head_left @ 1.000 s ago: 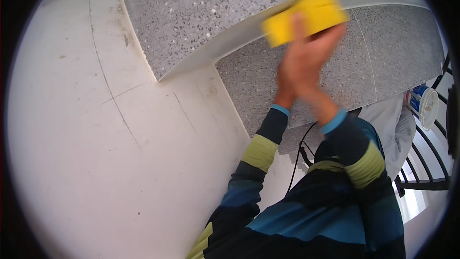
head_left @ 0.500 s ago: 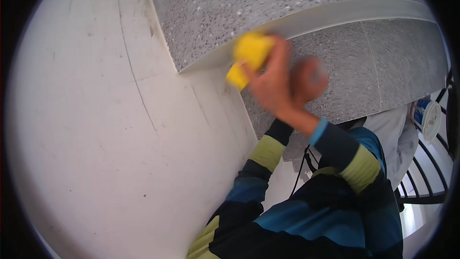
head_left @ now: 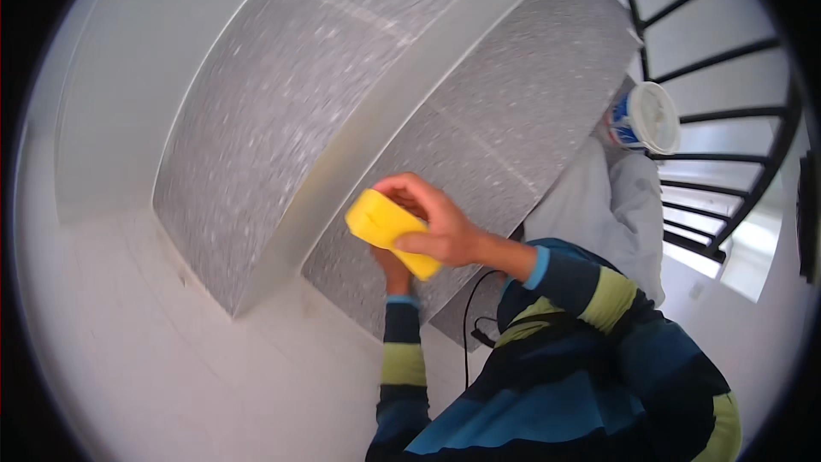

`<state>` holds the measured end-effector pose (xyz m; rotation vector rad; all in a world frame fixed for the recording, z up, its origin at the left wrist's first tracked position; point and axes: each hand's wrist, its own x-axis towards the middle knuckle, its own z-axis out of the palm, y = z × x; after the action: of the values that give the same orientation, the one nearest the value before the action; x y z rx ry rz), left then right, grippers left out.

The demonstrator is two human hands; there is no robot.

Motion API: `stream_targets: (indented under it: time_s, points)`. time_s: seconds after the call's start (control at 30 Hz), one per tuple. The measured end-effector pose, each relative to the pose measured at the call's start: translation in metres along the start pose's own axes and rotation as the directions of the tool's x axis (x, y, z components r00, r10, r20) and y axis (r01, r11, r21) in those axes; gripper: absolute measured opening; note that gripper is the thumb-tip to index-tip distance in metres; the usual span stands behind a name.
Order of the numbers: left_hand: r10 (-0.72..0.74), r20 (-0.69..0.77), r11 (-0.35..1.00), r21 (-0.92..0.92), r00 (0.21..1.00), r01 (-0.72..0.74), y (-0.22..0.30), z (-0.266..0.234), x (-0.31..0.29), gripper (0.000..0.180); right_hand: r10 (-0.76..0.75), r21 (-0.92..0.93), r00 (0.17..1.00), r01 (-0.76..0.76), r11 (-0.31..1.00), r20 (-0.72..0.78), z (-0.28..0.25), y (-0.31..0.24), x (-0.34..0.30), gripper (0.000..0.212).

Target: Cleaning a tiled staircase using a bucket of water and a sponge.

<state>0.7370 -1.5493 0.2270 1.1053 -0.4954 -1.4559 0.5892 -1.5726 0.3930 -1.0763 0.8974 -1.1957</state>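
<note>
We see one yellow sponge [head_left: 392,230], held against the grey speckled face of a stair riser [head_left: 513,145], low on it and just beside the pale edge of the step [head_left: 402,111] that runs diagonally across the view. Our right hand [head_left: 440,227] wraps over the sponge from above, its fingers [head_left: 409,191] curled and pressed together around the upper edge, with the thumb along the lower side. Our left hand [head_left: 393,265] sits beneath and behind the sponge, mostly hidden by it; we cannot tell whether its fingers grip or merely support. Both forearms rise from the lower edge in one striped sleeved top of dark blue, teal and olive green.

We count two grey speckled surfaces separated by that single pale edge, and one white floor [head_left: 171,359] spreading to the left. To the right stands one white bucket [head_left: 646,118] with a blue band, near a grey cloth [head_left: 616,205] draped below it. Behind them runs one black railing [head_left: 727,103] with several bars. One thin black cable [head_left: 468,325] hangs by our chest.
</note>
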Motion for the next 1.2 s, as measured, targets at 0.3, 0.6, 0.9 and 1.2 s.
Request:
stream_targets:
  time_s: [0.3, 0.6, 0.9, 1.2]
  points:
    - [0.386, 0.369, 0.430, 0.739, 0.846, -0.519, 0.026, 0.007, -0.033, 0.029, -0.504, -0.712, 0.506, -0.545, 0.442, -0.700, -0.360, -0.057, -0.127, 0.051]
    - [0.293, 0.557, 0.359, 0.689, 0.777, -0.629, 0.018, 0.121, -0.055, 0.013, -0.285, -0.400, 0.346, -0.902, 0.160, -0.894, -0.487, -0.012, -0.150, 0.053]
    - [0.057, 0.939, 0.227, 0.320, 0.340, -0.920, 0.034, 0.291, -0.061, 0.018, -0.164, -0.530, 0.527, -0.848, -0.029, -0.834, -0.494, 0.031, -0.163, 0.047]
    - [0.185, 0.930, -0.216, 0.355, 0.319, -0.910, 0.102, 0.449, 0.085, 0.014, 0.444, -0.607, 0.504, -0.785, -0.122, -0.741, -0.544, 0.082, -0.172, 0.065]
